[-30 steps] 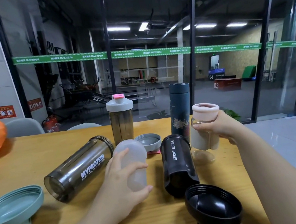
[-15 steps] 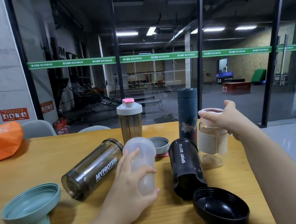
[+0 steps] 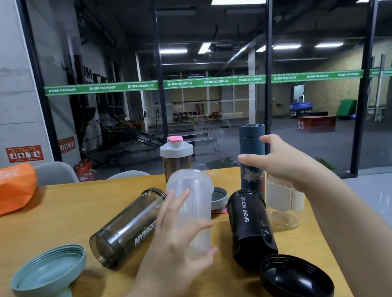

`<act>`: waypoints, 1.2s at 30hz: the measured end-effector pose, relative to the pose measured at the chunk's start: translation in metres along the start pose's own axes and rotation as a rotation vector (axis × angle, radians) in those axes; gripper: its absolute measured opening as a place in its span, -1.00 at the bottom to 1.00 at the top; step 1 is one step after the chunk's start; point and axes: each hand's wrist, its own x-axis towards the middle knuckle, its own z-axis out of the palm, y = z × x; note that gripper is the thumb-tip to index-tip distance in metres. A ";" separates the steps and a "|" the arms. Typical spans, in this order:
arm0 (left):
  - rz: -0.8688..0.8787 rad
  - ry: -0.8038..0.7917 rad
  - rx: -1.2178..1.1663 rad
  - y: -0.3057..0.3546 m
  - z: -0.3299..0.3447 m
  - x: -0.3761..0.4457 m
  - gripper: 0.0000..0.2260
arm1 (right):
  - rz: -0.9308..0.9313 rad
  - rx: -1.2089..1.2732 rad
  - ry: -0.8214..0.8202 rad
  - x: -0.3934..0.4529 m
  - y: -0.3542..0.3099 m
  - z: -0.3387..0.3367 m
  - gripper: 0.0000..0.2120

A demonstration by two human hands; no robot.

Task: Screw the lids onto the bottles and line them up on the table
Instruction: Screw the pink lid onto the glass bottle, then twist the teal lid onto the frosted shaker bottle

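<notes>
Right now your left hand (image 3: 177,250) grips the frosted clear bottle (image 3: 193,207), tilted above the wooden table (image 3: 48,221) between the smoky MYPROTEIN bottle (image 3: 126,231) and the black SPORT BOTTLE (image 3: 250,226), both lying down. Your right hand (image 3: 280,161) hovers with fingers spread, holding nothing, just above the clear beige-sleeved bottle (image 3: 282,199) beside the dark blue flask (image 3: 253,157).

Two bare forearms, no sleeves, left grip (image 3: 177,237), right grip (image 3: 283,160)
</notes>
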 end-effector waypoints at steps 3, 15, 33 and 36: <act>0.054 0.062 0.057 0.004 -0.004 0.004 -0.72 | -0.036 0.141 -0.159 -0.019 -0.018 0.013 -0.11; 0.195 0.189 0.141 0.007 -0.017 0.009 -0.64 | -0.121 0.491 -0.756 -0.048 -0.036 0.057 -0.59; -0.789 0.520 0.452 -0.043 -0.099 -0.023 -0.66 | -0.248 0.331 -0.570 -0.057 -0.039 0.065 -0.50; -0.901 0.541 0.462 -0.046 -0.101 -0.026 -0.62 | -0.270 0.268 -0.590 -0.060 -0.040 0.069 -0.37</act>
